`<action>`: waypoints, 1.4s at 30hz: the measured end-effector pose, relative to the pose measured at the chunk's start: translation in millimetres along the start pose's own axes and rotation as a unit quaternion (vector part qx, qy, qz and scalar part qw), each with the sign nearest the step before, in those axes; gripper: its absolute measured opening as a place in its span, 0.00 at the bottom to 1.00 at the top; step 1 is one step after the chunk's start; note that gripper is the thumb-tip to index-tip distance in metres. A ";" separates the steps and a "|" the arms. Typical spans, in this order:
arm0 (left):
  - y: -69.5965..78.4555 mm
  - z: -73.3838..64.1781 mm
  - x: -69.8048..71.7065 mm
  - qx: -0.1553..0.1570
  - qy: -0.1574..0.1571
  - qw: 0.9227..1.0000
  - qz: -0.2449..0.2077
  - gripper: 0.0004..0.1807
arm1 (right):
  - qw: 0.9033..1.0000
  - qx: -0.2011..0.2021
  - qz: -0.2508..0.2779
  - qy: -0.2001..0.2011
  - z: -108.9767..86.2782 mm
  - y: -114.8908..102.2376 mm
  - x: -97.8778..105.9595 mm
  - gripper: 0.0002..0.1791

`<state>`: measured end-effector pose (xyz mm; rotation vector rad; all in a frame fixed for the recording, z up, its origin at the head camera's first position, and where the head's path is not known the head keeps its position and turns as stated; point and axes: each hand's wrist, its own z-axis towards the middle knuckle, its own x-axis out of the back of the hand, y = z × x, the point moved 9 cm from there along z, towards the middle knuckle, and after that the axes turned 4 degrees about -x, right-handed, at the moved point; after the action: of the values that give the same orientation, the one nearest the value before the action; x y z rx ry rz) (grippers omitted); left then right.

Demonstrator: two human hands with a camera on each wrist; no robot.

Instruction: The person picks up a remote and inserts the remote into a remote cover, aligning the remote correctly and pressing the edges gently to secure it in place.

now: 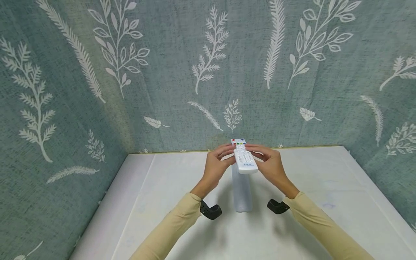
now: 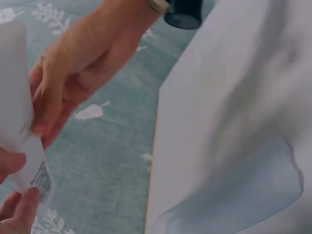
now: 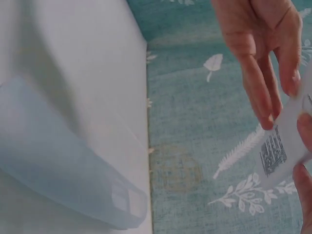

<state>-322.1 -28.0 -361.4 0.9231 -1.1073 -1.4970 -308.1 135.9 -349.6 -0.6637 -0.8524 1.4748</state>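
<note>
White remote control [image 1: 246, 161] held up between both hands.
Left hand [image 1: 216, 164] and right hand [image 1: 270, 164] pinch its sides, probably to keep it steady; a see-through sleeve [image 1: 242, 196] lies below the grip.

Nothing legible: no text, brand or number resolves. Remote [image 1: 246, 159], front: blue print [image 1: 247, 164] at the near end, too small to read. Button markings [image 1: 243, 156] same, too small. Remote, back: dark block of print [image 3: 274, 152], visible in both wrist views, too blurred to read. Faint curved mark [image 2: 24, 131] also on the back, meaning unclear.
</note>
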 end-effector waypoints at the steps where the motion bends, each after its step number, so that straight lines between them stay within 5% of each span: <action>1: 6.3 -1.1 0.5 -0.016 0.001 1.000 0.006 0.20 | 1.000 0.001 0.006 0.001 1.5 0.1 -0.8 0.18; 6: 23.1 -1.8 6.1 -0.056 0.017 0.997 0.040 0.19 | 1.000 -0.007 0.022 0.000 9.1 0.5 -6.4 0.18; 18: 11.5 11.9 9.4 -0.088 0.030 0.995 0.035 0.17 | 0.999 -0.021 -0.028 0.001 16.7 -28.7 -8.5 0.16; 28: 6.7 22.0 11.0 -0.064 0.039 0.996 0.052 0.14 | 0.999 -0.017 -0.038 0.009 26.4 -30.5 -2.3 0.17; 35: 2.4 30.7 12.3 -0.045 0.051 0.996 0.066 0.14 | 0.999 -0.027 -0.035 0.016 33.6 -4.2 5.0 0.18; 42: 1.2 37.6 13.6 -0.038 0.057 0.995 0.072 0.13 | 0.997 -0.038 -0.068 0.019 37.2 -24.7 1.1 0.16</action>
<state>-359.8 -34.6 -349.7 0.8477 -1.0050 -1.3424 -324.6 132.0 -308.4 -0.6737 -0.9108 1.3089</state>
